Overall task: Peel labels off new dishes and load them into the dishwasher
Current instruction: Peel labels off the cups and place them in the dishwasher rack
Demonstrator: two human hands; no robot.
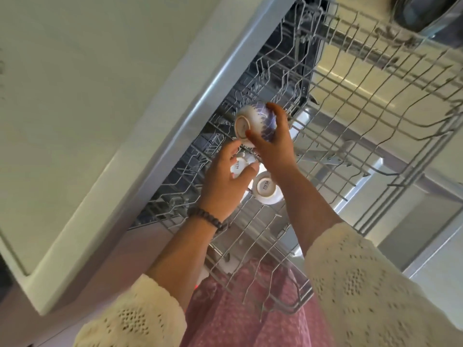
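My right hand (274,141) grips a small white cup with a purple pattern (254,122), held base toward me above the pulled-out upper wire rack (350,136) of the dishwasher. My left hand (225,181) holds a white cup (239,165) that sits upside down in the rack, thumb on its base. A second upturned white cup (266,187) with print on its base stands in the rack just right of my left hand. No label shows on the cups.
The white countertop edge (82,136) runs along the left, above the dishwasher's steel frame (175,116). The rack's wire tines (270,269) stretch toward me and to the right. A dark object (426,13) lies at the top right corner.
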